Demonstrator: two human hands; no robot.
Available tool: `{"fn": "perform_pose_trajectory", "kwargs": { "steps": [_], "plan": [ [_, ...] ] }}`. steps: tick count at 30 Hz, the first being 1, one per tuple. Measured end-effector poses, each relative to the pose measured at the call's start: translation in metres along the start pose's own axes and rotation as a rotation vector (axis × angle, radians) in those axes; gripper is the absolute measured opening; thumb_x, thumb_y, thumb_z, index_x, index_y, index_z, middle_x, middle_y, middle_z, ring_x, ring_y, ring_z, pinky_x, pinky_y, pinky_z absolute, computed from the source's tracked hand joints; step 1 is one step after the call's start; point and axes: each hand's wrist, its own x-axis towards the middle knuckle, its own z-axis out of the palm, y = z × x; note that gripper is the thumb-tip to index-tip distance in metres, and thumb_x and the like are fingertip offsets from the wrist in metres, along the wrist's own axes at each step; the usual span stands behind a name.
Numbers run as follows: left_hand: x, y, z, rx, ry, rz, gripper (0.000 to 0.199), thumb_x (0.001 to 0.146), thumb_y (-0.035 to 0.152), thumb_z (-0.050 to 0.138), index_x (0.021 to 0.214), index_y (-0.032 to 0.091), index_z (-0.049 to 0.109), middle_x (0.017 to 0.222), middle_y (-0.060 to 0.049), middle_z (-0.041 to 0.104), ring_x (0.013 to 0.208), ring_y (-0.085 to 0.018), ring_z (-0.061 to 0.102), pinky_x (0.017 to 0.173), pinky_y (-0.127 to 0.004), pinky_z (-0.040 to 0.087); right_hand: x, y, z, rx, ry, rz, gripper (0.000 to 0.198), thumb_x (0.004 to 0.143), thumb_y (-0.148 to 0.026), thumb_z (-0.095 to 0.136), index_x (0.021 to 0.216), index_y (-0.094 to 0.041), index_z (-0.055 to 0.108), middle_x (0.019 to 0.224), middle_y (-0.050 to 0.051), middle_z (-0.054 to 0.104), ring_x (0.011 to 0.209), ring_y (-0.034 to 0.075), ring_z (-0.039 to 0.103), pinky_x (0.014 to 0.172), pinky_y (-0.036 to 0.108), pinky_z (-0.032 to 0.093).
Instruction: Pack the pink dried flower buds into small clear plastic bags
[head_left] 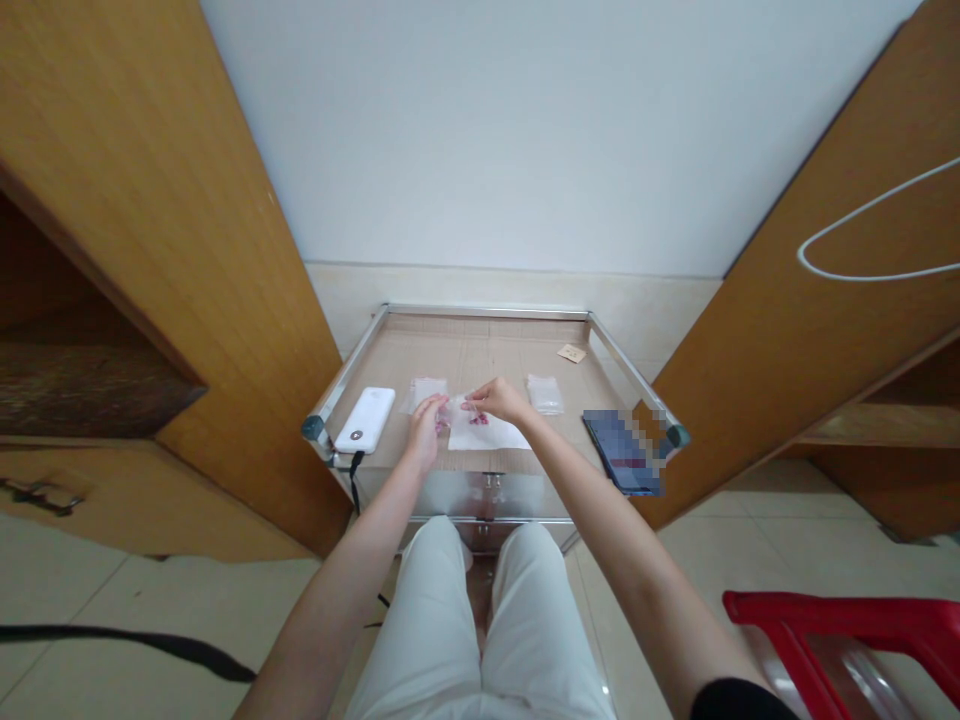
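Observation:
My left hand [427, 428] is closed on a small transparent plastic bag [443, 412] with something pink in or behind it. Close to the bag's right side, my right hand [496, 398] is bent down with thumb and fingertips pinched together. What lies between those fingertips is too small to make out. Small dark pink pieces [478, 420] lie on a white sheet [491, 437] right below my right hand. Behind my left hand is a stack of transparent bags [429, 388], and another white-looking packet of bags [544, 394] lies right of my right hand.
The wood-grain table [450, 345] has a raised metal rim. A white power bank [366, 420] with a black cable lies at left, a dark phone [619, 455] at right, and a small tan card [571, 353] at the back. A red stool [840, 610] stands lower right. Wooden cabinets flank both sides.

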Motion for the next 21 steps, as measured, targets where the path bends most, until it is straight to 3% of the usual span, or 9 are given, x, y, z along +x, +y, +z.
{"fn": "perform_pose_trajectory", "kwargs": {
  "steps": [5, 14, 18, 21],
  "plan": [
    [0.006, 0.002, -0.002, -0.213, -0.018, -0.074, 0.013, 0.052, 0.020, 0.058, 0.063, 0.014, 0.057, 0.060, 0.003, 0.056, 0.053, -0.005, 0.048, 0.049, -0.017, 0.032, -0.001, 0.004, -0.001, 0.089, -0.040, -0.002, 0.030, 0.063, -0.040, 0.062, 0.064, -0.010, 0.066, 0.045, 0.000, 0.055, 0.040, 0.006, 0.044, 0.041, 0.018, 0.032],
    [0.001, 0.008, 0.001, -0.257, -0.042, -0.142, 0.013, 0.053, 0.016, 0.057, 0.066, 0.013, 0.057, 0.063, 0.002, 0.057, 0.054, -0.005, 0.049, 0.049, -0.017, 0.033, 0.004, 0.012, 0.003, 0.208, -0.097, 0.103, 0.027, 0.065, -0.021, 0.060, 0.089, -0.009, 0.065, 0.048, -0.001, 0.057, 0.039, 0.005, 0.040, 0.041, 0.019, 0.033],
    [0.002, 0.006, -0.002, -0.219, -0.075, -0.133, 0.014, 0.055, 0.018, 0.057, 0.068, 0.013, 0.055, 0.063, 0.002, 0.055, 0.052, -0.005, 0.048, 0.049, -0.017, 0.033, 0.002, 0.007, -0.003, 0.163, -0.135, 0.070, 0.024, 0.065, -0.027, 0.061, 0.079, -0.008, 0.066, 0.047, -0.001, 0.056, 0.041, 0.006, 0.042, 0.042, 0.020, 0.033],
    [0.000, 0.006, -0.006, -0.044, -0.119, -0.052, 0.016, 0.059, 0.023, 0.056, 0.073, 0.015, 0.055, 0.067, 0.000, 0.056, 0.055, -0.007, 0.049, 0.051, -0.019, 0.036, -0.002, -0.001, -0.009, 0.114, -0.203, 0.028, 0.028, 0.063, -0.037, 0.062, 0.063, -0.009, 0.064, 0.048, 0.000, 0.055, 0.043, 0.006, 0.043, 0.043, 0.020, 0.032]
  ]
}}
